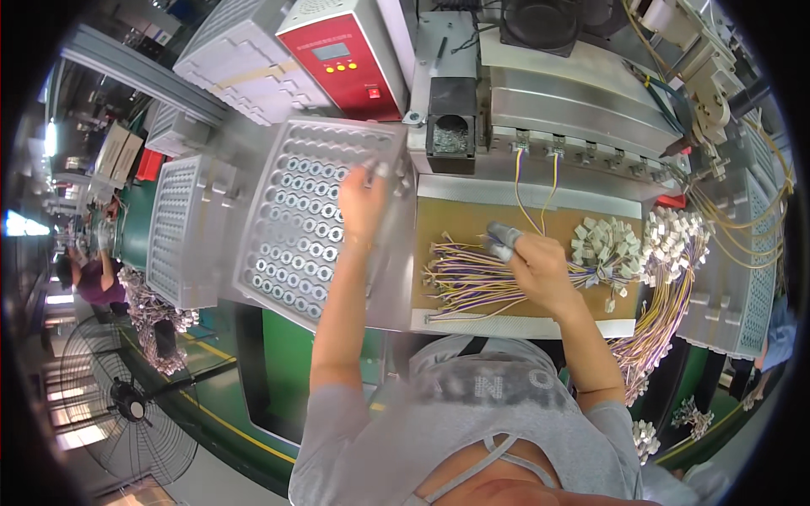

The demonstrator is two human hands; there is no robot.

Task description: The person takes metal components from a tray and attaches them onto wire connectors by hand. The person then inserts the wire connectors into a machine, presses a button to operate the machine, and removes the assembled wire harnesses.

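My left hand point(361, 207) is over the right part of a pale plastic tray point(263, 207). Its fingertips are smeared by motion, so I cannot tell what they hold. Rows of small round metal-looking parts point(297, 201) sit in the tray's pockets. My right hand point(542, 268), with grey covers on its fingertips, is closed over a spread bundle of yellow and purple wires point(472, 277). Whatever its fingers pinch is hidden. White connectors point(606, 244) end the bundle on the right. Two wires point(521, 190) run up to a metal fixture point(582, 105).
A red-and-white control box point(342, 55) stands behind the tray, beside stacked trays point(245, 63). A small dark bin point(450, 139) stands by the fixture. More wires point(666, 295) hang off the bench at right. A fan point(132, 409) and another person point(94, 282) are at left.
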